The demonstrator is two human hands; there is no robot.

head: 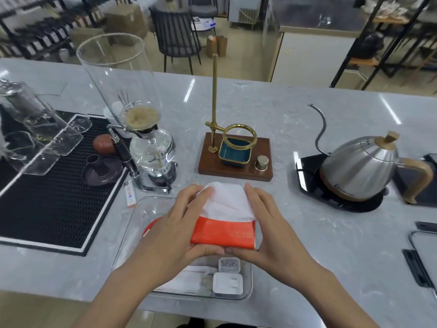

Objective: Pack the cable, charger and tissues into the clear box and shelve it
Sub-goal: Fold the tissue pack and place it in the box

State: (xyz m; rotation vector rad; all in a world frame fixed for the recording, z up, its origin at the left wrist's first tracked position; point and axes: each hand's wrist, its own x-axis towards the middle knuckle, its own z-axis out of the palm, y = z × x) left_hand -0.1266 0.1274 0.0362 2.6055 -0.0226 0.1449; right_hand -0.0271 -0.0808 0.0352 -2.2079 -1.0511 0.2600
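- Grey marble counter (307, 119) carried everything.
- Left hand (175, 223) and right hand (272, 223) clamped the tissue pack (223, 233) from both sides, thumbs meeting below, over the clear box (132, 223).
- Charger (227, 283) already lay inside, at 6 o'clock from the pack; the cable was not clearly visible.
- Step seemed tissue packing; next, lower it flat.
- Kettle (359, 166) stood at 2 o'clock.

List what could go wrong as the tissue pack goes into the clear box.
1. A loose white tissue sticks out of the orange tissue pack that the left hand and right hand grip; it may snag or crumple against the box rim.
2. Two white chargers already lie in the clear box at its near end; the pack may land on them and sit too high.
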